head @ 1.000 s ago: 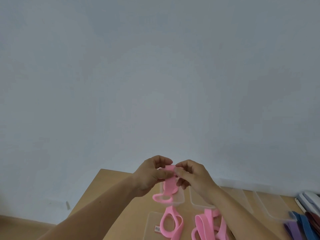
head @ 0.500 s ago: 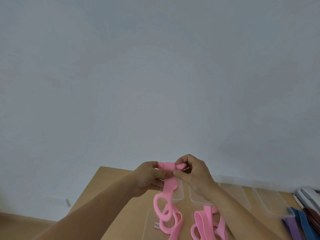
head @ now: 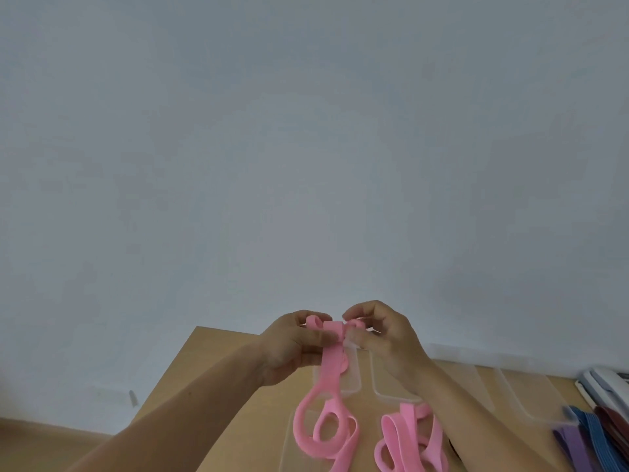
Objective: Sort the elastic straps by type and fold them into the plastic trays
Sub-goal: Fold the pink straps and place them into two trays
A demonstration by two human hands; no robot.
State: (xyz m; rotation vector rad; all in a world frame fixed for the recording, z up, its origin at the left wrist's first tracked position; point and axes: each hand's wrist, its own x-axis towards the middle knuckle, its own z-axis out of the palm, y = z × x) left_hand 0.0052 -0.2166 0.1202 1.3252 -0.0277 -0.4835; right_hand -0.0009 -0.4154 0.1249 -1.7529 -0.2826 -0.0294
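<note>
1 head camera looks forward: mostly wall (head: 306, 131), table (head: 211, 369) low, close.

Soft, even light, kinda dim, shadows faint, zero glare on the grey wall (head: 306, 131). Everything's a bit mushy (compression, probably): the pink strap (head: 332, 364) has soft, fuzzy edges. Wide lens stretches the bottom corners, and stuff down there smears a little.

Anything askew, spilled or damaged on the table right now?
Nothing stands out. The left hand and right hand pinch the pink strap at its folded top; its tail hangs in loose loops, not yet folded.
</note>
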